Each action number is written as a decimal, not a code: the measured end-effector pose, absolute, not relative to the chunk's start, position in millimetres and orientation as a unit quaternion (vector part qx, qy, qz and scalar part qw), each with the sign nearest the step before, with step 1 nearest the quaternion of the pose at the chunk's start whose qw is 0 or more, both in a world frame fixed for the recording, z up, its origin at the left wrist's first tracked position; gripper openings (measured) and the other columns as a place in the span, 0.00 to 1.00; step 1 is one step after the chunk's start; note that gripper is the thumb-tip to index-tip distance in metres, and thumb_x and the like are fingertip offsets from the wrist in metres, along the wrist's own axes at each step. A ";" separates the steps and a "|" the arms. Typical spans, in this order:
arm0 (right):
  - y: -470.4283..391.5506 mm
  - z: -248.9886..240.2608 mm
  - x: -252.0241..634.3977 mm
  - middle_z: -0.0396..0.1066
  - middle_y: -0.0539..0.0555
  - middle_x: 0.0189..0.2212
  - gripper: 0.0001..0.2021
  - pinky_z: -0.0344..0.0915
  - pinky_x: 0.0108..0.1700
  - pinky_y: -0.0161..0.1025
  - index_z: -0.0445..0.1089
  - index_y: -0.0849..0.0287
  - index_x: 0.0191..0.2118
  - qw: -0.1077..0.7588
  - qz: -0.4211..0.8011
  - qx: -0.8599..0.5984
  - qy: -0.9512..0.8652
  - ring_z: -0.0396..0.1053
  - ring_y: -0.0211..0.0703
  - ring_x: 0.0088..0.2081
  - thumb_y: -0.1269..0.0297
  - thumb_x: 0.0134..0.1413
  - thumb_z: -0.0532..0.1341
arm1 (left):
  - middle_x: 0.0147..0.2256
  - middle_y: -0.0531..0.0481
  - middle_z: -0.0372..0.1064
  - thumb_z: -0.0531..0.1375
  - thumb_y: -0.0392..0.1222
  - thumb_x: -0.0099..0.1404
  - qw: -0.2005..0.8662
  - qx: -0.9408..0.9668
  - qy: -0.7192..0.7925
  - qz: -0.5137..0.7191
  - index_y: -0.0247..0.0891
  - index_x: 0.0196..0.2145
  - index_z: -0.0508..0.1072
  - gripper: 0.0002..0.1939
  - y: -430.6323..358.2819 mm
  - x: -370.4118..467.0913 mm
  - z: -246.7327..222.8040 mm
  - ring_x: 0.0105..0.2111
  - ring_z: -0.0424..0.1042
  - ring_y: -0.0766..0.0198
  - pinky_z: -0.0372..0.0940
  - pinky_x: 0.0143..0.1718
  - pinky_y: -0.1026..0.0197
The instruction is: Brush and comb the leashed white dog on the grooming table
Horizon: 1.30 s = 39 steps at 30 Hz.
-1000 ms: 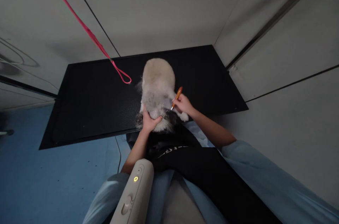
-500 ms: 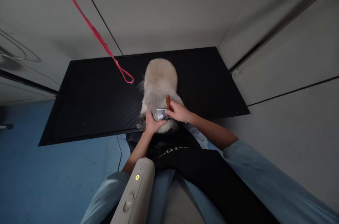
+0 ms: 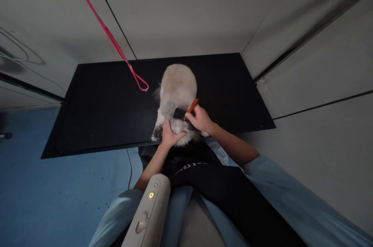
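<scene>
A pale, fluffy dog [image 3: 179, 81] is on the black tabletop [image 3: 107, 103], with darker tufts of fur at the end nearest me. My left hand [image 3: 169, 134] cups that near end, thumb and fingers parted around the fur. In my right hand [image 3: 201, 118] is a slicker brush [image 3: 193, 105] with an orange-brown handle, gripped in closed fingers. The brush's dark head lies over the dog's fur, just beyond my left hand; blur hides whether its pins touch. The dog's face is not visible.
A pink looped leash [image 3: 116, 46] hangs left of the dog. Pale walls [image 3: 192, 13] stand behind and to the right. Blue floor [image 3: 72, 184] shows at the left. A white device with a lit yellow button [image 3: 151, 195] is close below me.
My right hand has moved the brush slightly away from me, and its handle now tilts to the right. The shiny head has turned dark. My left hand stays nearly in place.
</scene>
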State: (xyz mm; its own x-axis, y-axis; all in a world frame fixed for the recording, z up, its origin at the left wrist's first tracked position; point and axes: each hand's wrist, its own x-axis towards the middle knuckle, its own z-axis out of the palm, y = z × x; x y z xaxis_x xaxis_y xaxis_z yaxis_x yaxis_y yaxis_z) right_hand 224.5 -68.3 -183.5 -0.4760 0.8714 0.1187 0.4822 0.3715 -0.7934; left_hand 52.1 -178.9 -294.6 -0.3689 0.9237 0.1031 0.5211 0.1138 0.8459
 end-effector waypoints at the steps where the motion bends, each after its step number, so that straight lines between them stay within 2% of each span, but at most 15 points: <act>1: -66.0 -182.6 223.1 0.73 0.53 0.33 0.09 0.66 0.39 0.39 0.67 0.57 0.39 0.239 0.374 -0.413 -0.795 0.70 0.42 0.33 0.59 0.55 0.62 | 0.60 0.31 0.58 0.75 0.58 0.37 0.237 0.513 0.708 0.423 0.33 0.63 0.57 0.59 -178.9 52.7 -293.7 0.63 0.57 0.35 0.55 0.62 0.36; 3: -58.8 -179.8 220.4 0.73 0.52 0.31 0.09 0.66 0.38 0.39 0.67 0.58 0.38 0.216 0.382 -0.425 -0.792 0.70 0.42 0.32 0.59 0.54 0.62 | 0.60 0.31 0.58 0.75 0.57 0.38 0.230 0.513 0.711 0.423 0.33 0.63 0.56 0.60 -179.2 54.3 -292.2 0.63 0.56 0.34 0.54 0.62 0.36; 7: -45.0 -171.8 216.0 0.74 0.55 0.34 0.10 0.66 0.40 0.40 0.66 0.58 0.42 0.322 0.318 -0.481 -0.751 0.71 0.43 0.34 0.58 0.58 0.59 | 0.62 0.27 0.55 0.75 0.55 0.39 0.212 0.524 0.707 0.425 0.30 0.65 0.53 0.61 -181.0 57.1 -290.3 0.64 0.54 0.34 0.52 0.64 0.37; 10: -38.1 -167.5 212.3 0.73 0.52 0.29 0.10 0.65 0.36 0.38 0.67 0.57 0.36 0.224 0.362 -0.402 -0.811 0.69 0.42 0.30 0.57 0.53 0.63 | 0.60 0.29 0.58 0.74 0.57 0.42 0.205 0.544 0.693 0.426 0.31 0.64 0.56 0.57 -183.0 55.6 -288.0 0.62 0.57 0.36 0.55 0.62 0.37; 12: -31.3 -165.2 209.9 0.72 0.51 0.27 0.09 0.65 0.35 0.38 0.66 0.57 0.35 0.232 0.358 -0.427 -0.798 0.69 0.42 0.29 0.58 0.53 0.62 | 0.59 0.31 0.59 0.72 0.58 0.45 0.174 0.553 0.687 0.438 0.34 0.59 0.63 0.49 -184.4 52.7 -283.5 0.61 0.59 0.36 0.56 0.61 0.36; 15: -19.4 -161.5 206.2 0.73 0.52 0.31 0.09 0.65 0.37 0.40 0.66 0.57 0.39 0.335 0.311 -0.475 -0.752 0.71 0.43 0.32 0.58 0.57 0.59 | 0.57 0.35 0.62 0.67 0.55 0.55 0.104 0.569 0.670 0.464 0.38 0.45 0.74 0.25 -184.8 49.4 -271.4 0.61 0.60 0.40 0.56 0.61 0.38; 18: -10.6 -157.8 202.1 0.72 0.51 0.28 0.09 0.64 0.35 0.38 0.66 0.57 0.35 0.249 0.341 -0.398 -0.814 0.70 0.42 0.30 0.59 0.53 0.62 | 0.46 0.40 0.70 0.61 0.49 0.64 0.098 0.596 0.647 0.466 0.40 0.40 0.78 0.13 -181.6 51.0 -260.1 0.50 0.70 0.50 0.64 0.54 0.46; 19: -8.6 -156.3 200.8 0.71 0.50 0.27 0.08 0.63 0.34 0.37 0.65 0.57 0.33 0.222 0.346 -0.393 -0.823 0.69 0.41 0.29 0.59 0.52 0.63 | 0.41 0.41 0.72 0.59 0.48 0.66 0.102 0.600 0.647 0.461 0.40 0.41 0.78 0.13 -180.1 52.4 -258.1 0.44 0.72 0.53 0.66 0.49 0.49; 21: -6.4 -152.5 198.7 0.71 0.51 0.27 0.07 0.63 0.33 0.37 0.65 0.57 0.34 0.250 0.319 -0.439 -0.802 0.69 0.41 0.29 0.60 0.55 0.61 | 0.33 0.44 0.72 0.55 0.47 0.68 0.105 0.603 0.652 0.447 0.39 0.43 0.79 0.15 -177.9 55.5 -257.1 0.35 0.73 0.58 0.68 0.40 0.56; 24: -10.0 -146.0 195.9 0.73 0.53 0.30 0.08 0.63 0.35 0.38 0.66 0.57 0.37 0.283 0.278 -0.454 -0.798 0.70 0.43 0.31 0.58 0.57 0.60 | 0.28 0.45 0.72 0.54 0.47 0.69 0.106 0.629 0.643 0.424 0.40 0.40 0.80 0.16 -178.4 60.5 -258.8 0.28 0.72 0.60 0.66 0.33 0.60; 27: -15.8 -139.4 191.1 0.73 0.52 0.28 0.08 0.63 0.34 0.37 0.66 0.56 0.34 0.155 0.322 -0.360 -0.862 0.69 0.42 0.30 0.59 0.53 0.64 | 0.28 0.44 0.74 0.55 0.47 0.69 0.090 0.649 0.643 0.396 0.40 0.39 0.80 0.15 -182.2 68.2 -256.8 0.29 0.73 0.59 0.66 0.32 0.60; 28: -16.2 -136.8 189.1 0.73 0.52 0.28 0.08 0.63 0.34 0.38 0.66 0.57 0.33 0.145 0.320 -0.363 -0.863 0.69 0.42 0.30 0.59 0.53 0.64 | 0.28 0.44 0.74 0.55 0.46 0.69 0.082 0.649 0.649 0.388 0.40 0.38 0.80 0.14 -183.5 71.7 -255.0 0.29 0.73 0.59 0.66 0.32 0.60; 32: -14.4 -124.5 181.4 0.74 0.56 0.34 0.08 0.64 0.38 0.40 0.67 0.59 0.38 0.236 0.261 -0.425 -0.834 0.70 0.45 0.34 0.60 0.58 0.60 | 0.28 0.43 0.75 0.55 0.44 0.69 0.067 0.651 0.666 0.357 0.39 0.38 0.81 0.14 -186.5 88.9 -244.6 0.29 0.74 0.58 0.65 0.31 0.60; 36: -15.8 -116.7 175.6 0.74 0.53 0.31 0.09 0.62 0.33 0.37 0.67 0.59 0.36 0.062 0.315 -0.317 -0.893 0.69 0.42 0.31 0.60 0.54 0.63 | 0.32 0.43 0.77 0.55 0.40 0.69 0.098 0.646 0.698 0.291 0.37 0.41 0.80 0.13 -186.8 103.6 -231.2 0.32 0.74 0.59 0.65 0.35 0.61; 39: -14.3 -113.8 173.8 0.74 0.56 0.34 0.08 0.62 0.35 0.37 0.66 0.60 0.38 0.115 0.243 -0.401 -0.876 0.70 0.43 0.34 0.61 0.58 0.59 | 0.35 0.43 0.77 0.54 0.38 0.69 0.126 0.638 0.723 0.233 0.36 0.42 0.79 0.13 -186.4 109.6 -220.0 0.35 0.75 0.59 0.63 0.35 0.63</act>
State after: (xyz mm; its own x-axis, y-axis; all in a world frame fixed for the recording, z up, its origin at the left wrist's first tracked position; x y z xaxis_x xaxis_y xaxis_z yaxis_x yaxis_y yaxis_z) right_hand 173.8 -14.3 -113.8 -0.6527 0.7576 0.0058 0.6459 0.5605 -0.5183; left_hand 109.6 -186.4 -220.0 -0.1537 0.9814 0.1147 0.8635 0.0770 0.4984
